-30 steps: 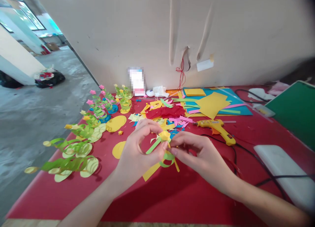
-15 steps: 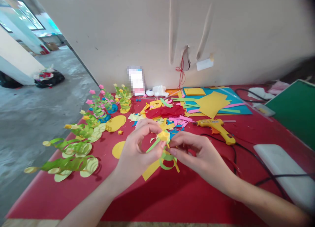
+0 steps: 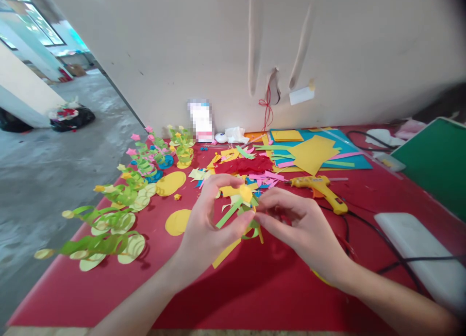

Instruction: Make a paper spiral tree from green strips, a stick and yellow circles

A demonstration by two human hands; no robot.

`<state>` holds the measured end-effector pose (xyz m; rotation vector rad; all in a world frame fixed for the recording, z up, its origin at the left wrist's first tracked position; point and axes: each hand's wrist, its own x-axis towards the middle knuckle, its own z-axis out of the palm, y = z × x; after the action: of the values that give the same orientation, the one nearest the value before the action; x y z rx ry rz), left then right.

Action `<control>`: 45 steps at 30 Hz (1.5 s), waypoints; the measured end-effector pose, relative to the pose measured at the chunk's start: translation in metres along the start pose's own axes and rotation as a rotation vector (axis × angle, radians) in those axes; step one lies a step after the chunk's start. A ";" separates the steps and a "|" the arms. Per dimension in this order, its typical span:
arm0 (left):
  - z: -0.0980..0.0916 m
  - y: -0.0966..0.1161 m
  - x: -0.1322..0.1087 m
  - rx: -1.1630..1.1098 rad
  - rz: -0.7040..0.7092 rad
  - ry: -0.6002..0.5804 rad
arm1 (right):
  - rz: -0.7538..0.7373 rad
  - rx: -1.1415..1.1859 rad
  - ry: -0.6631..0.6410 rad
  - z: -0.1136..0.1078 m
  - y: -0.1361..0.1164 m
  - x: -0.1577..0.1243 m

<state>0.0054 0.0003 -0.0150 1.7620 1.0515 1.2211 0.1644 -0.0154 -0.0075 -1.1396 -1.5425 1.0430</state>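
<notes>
My left hand [image 3: 213, 219] curves around a small yellow paper star [image 3: 246, 193], its index finger at the top and its thumb below. Just under the star, my right hand [image 3: 298, 217] pinches a curled green paper strip [image 3: 250, 233]. A thin yellow stem [image 3: 261, 235] pokes out below the fingers. The exact contact points are partly hidden by the fingertips. Beneath my hands lies a yellow paper strip [image 3: 225, 254]. Yellow paper discs [image 3: 177, 222] rest beside my left wrist.
Spiral paper plants [image 3: 105, 246] line the table's left edge. Paper scraps [image 3: 267, 179] are heaped behind my hands. A yellow glue gun [image 3: 320, 188] lies at the right, near a white block [image 3: 407, 248] crossed by black cable. A phone [image 3: 202, 121] leans against the wall.
The star has tipped and moved slightly up and right. My left thumb has shifted right, towards the right fingertips. A yellow edge now shows below my right wrist.
</notes>
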 end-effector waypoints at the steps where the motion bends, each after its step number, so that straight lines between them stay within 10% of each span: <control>1: 0.001 0.000 -0.001 0.003 0.011 0.003 | -0.028 0.006 0.027 0.000 0.000 0.000; 24: 0.012 0.001 -0.014 0.253 0.255 0.029 | -0.173 -0.098 0.207 0.005 0.009 -0.002; 45: 0.014 -0.002 -0.015 0.089 0.185 -0.031 | -0.165 -0.146 0.182 0.004 0.007 -0.001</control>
<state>0.0149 -0.0142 -0.0253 1.9765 0.9545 1.2699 0.1618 -0.0159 -0.0149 -1.1513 -1.5569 0.7073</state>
